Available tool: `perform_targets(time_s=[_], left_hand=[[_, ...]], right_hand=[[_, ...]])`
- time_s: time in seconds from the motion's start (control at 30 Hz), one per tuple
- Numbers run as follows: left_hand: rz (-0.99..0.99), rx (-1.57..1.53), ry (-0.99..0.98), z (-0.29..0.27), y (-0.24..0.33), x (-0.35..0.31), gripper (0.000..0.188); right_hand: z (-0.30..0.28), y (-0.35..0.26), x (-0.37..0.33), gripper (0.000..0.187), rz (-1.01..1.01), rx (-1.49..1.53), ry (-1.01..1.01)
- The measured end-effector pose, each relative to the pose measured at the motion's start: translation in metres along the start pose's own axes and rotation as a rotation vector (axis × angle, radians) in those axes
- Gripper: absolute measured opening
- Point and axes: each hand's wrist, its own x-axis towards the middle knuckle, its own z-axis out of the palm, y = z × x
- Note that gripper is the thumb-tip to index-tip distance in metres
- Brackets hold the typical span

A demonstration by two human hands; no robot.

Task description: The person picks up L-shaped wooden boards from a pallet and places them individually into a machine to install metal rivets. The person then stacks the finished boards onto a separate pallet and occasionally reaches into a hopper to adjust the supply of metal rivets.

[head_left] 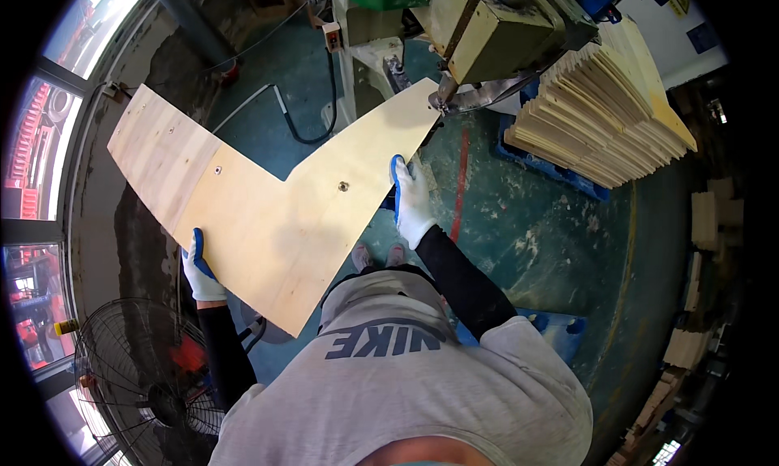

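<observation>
A wide V-shaped plywood panel is held out in front of my body, with metal inserts set in its face. My left hand, in a white and blue work glove, grips its near left edge, thumb on top. On the right edge my right hand, gloved alike, is closed with the thumb over the face; its fingers are partly hidden beneath. The far right tip of the panel reaches the working head of a beige machine. Whether the tip touches the machine, I cannot tell.
A tall stack of plywood pieces stands on a blue pallet at the right. Close to my left arm is a black wire-caged fan. A black hose hangs beyond the panel, and windows line the left wall.
</observation>
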Motion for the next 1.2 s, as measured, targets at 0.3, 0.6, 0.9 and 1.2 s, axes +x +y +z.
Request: perform_targets(time_s=[0.3, 0.6, 0.9, 1.2], left_hand=[[-0.047, 0.002, -0.013, -0.009, -0.016, 0.018, 0.045], [-0.024, 0.055, -0.001, -0.013, -0.021, 0.037, 0.047], [0.016, 0.065, -0.013, -0.003, -0.013, 0.044, 0.044], [0.062, 0.076, -0.157, 0.008, -0.010, 0.045, 0.053]], right_hand=[[-0.008, -0.020, -0.001, 0.032, -0.014, -0.296, -0.023], [-0.018, 0.001, 0.007, 0.035, 0.034, -0.217, -0.056], [-0.010, 0.006, 0.007, 0.035, 0.023, -0.160, -0.063], [-0.001, -0.012, 0.009, 0.020, 0.074, -0.251, -0.017]])
